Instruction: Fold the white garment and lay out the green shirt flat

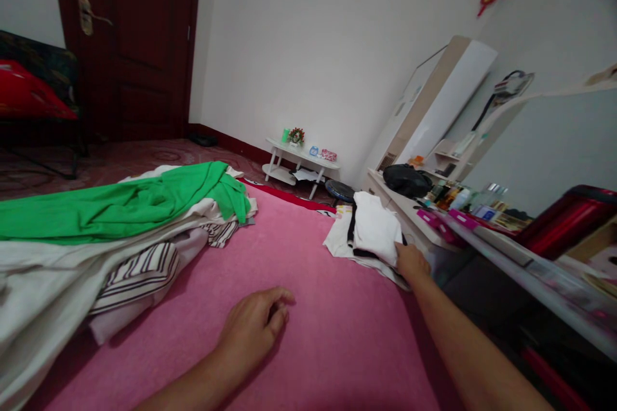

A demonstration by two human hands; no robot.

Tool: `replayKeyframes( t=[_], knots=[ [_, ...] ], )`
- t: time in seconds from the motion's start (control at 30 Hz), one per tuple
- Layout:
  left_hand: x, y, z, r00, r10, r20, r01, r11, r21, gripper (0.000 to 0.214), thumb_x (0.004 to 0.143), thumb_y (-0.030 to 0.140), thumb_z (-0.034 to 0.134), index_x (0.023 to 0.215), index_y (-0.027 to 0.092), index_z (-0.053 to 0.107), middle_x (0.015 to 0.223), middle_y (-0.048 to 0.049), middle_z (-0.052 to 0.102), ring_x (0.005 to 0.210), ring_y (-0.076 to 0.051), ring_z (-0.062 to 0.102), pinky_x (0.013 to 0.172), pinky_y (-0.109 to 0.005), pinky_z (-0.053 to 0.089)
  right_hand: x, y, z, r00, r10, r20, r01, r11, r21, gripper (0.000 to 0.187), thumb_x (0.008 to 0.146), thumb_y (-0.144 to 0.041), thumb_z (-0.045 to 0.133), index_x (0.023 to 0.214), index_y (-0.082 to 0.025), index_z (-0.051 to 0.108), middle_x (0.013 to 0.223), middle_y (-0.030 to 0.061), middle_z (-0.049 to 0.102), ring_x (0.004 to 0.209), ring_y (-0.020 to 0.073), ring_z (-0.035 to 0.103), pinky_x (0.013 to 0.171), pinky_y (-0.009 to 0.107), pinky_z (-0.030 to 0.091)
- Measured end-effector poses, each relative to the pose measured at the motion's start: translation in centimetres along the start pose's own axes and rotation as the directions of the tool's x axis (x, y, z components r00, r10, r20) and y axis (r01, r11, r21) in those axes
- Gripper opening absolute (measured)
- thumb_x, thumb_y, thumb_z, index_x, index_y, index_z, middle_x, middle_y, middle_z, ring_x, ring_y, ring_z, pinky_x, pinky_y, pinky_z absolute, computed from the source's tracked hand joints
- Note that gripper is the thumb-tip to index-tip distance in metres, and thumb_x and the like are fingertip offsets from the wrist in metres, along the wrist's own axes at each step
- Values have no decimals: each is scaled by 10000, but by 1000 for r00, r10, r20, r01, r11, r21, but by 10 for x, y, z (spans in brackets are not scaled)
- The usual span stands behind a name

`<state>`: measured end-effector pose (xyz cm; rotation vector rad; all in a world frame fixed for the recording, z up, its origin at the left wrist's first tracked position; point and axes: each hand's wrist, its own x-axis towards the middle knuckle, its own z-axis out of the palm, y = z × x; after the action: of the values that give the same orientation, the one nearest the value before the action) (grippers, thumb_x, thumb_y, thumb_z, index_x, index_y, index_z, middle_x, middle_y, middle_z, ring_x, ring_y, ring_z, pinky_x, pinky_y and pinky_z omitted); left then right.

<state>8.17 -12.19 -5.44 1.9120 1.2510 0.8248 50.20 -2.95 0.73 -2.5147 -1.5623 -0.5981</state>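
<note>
My left hand (pixel 255 321) hovers over or rests on the pink bedspread (pixel 299 250), thumb and fingers loosely curved and apart, with nothing in it. At the bed's right edge, my right hand (pixel 413 263) has its fingers closed at the near corner of a folded white garment (pixel 378 228). That garment lies on top of a small stack with a dark piece and a white printed shirt (pixel 339 237) beneath it. Part of the right fingers is hidden by the cloth. To the left lies a loose heap, with a green garment (pixel 159 202) over pale and striped cloth (pixel 139 273).
A dressing table (pixel 429 221) with bottles, a black bag (pixel 407 180) and a mirror stands along the right side. Beyond the bed are a low white table (pixel 303 154) and a round dark-topped stool (pixel 340 190). A chair with a red cushion (pixel 31 93) is at left.
</note>
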Motion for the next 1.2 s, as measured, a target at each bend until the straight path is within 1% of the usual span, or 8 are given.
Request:
replayKeyframes(
  t=[0.1,0.2,0.37,0.47,0.67,0.93,1.07,1.2],
  knots=[
    [0,1,-1,1000,10,9,-10,1000,0,261,802,218,481,968,252,680,823,18,687,788,-155,620,676,-224,384,-10,-16,-3,996,70,-61,-72,997,-34,447,841,-184,397,1246,-172,586,1256,213,535,1153,340,517,891,487,422],
    [1,1,-2,1000,20,19,-20,1000,-8,259,793,208,483,955,235,684,811,13,689,759,-149,617,661,-219,385,-28,-38,0,990,-61,-124,60,998,-17,523,916,-300,329,1430,-203,353,1513,145,252,1357,306,281,1024,499,314],
    [0,0,-3,998,67,-11,-67,998,11,270,779,195,483,935,233,701,827,6,703,757,-150,622,663,-223,404,-65,-71,9,986,-94,137,93,996,14,694,861,-532,443,1471,-278,232,1565,127,56,1398,400,109,981,618,290],
    [-3,-1,-3,996,93,-5,-93,996,17,281,771,181,481,922,231,713,846,-2,715,772,-156,629,673,-229,423,-95,-108,-1,995,-73,61,72,997,17,634,872,-469,452,1433,-196,342,1547,185,109,1391,419,114,995,612,270],
    [-5,-4,-6,984,176,6,-176,984,32,270,788,184,491,941,207,713,908,-19,726,816,-161,639,726,-240,447,-190,-196,-26,886,-413,211,372,904,210,528,937,-354,269,1432,-188,345,1510,127,286,1387,307,234,1044,559,262],
    [-15,-14,-1,967,249,62,-241,965,-106,252,781,127,506,945,123,699,936,-63,721,840,-154,636,783,-248,478,-230,-203,-31,896,-425,125,396,895,203,525,920,-335,303,1426,-205,357,1498,101,323,1361,290,296,1037,510,293],
    [-29,-11,-53,908,291,301,-275,957,-97,363,788,113,513,1136,82,614,995,-91,704,840,-147,636,765,-249,491,-227,-201,-30,908,-415,46,388,879,277,513,921,-424,299,1349,-198,467,1422,112,441,1310,270,376,1023,451,331],
    [-37,-17,-164,927,327,184,-375,828,417,489,732,147,603,1221,164,580,1199,-104,614,1072,-222,552,955,-326,390,-224,-202,-28,910,-415,6,390,860,329,502,910,-441,321,1300,-193,516,1378,110,489,1272,261,422,1031,419,331]
  ],
)
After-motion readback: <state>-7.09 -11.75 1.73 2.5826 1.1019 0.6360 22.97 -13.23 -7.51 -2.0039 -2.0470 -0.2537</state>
